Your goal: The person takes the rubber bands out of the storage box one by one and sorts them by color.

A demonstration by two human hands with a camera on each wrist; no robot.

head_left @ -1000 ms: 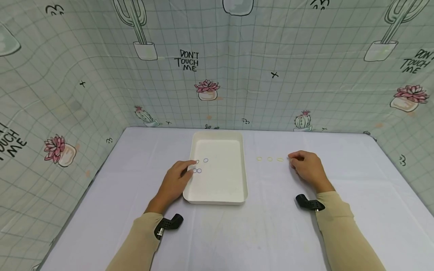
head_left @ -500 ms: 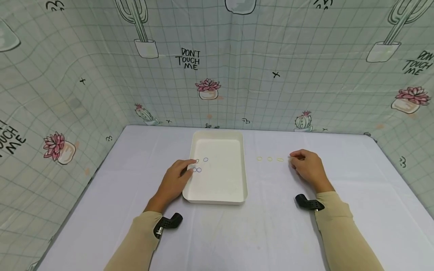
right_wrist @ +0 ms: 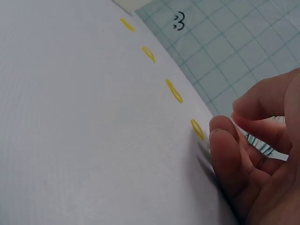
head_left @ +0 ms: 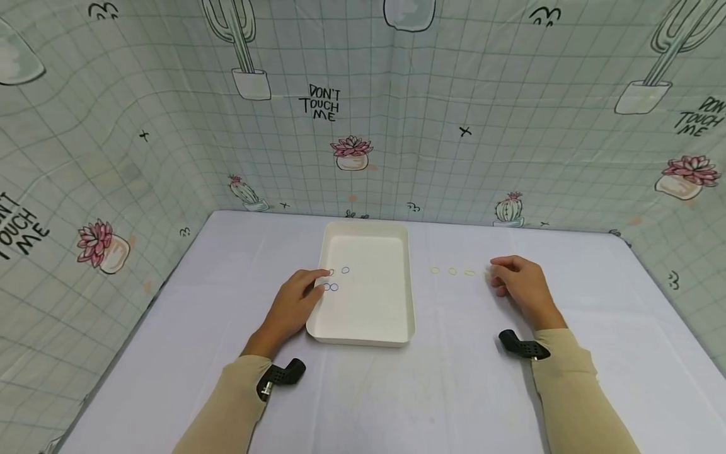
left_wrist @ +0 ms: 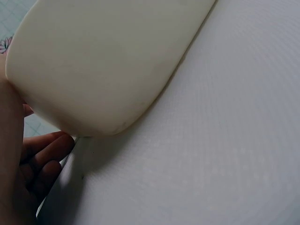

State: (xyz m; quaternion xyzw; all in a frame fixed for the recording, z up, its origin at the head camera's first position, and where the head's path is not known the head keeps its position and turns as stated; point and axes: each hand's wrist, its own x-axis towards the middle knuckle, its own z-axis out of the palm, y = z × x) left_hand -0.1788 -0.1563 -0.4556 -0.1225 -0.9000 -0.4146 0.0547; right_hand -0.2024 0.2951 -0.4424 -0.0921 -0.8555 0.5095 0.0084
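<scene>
My left hand (head_left: 292, 302) grips the white rectangular tray (head_left: 368, 309); my loose right hand (head_left: 526, 287), dipping, could skew the adjacent yellow ring (right_wrist: 197, 129).

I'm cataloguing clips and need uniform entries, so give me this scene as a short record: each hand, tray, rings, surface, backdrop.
Left hand: grips the tray's left edge
Right hand: at the right end of the yellow row; no ring seen in its fingers
Tray: white, rectangular, left of the yellow row
Yellow rings: four, spaced out in a row
Blue rings: in the tray's left part, some partly hidden by fingers
Table: white
Backdrop: gridded cloth with plant drawings
</scene>
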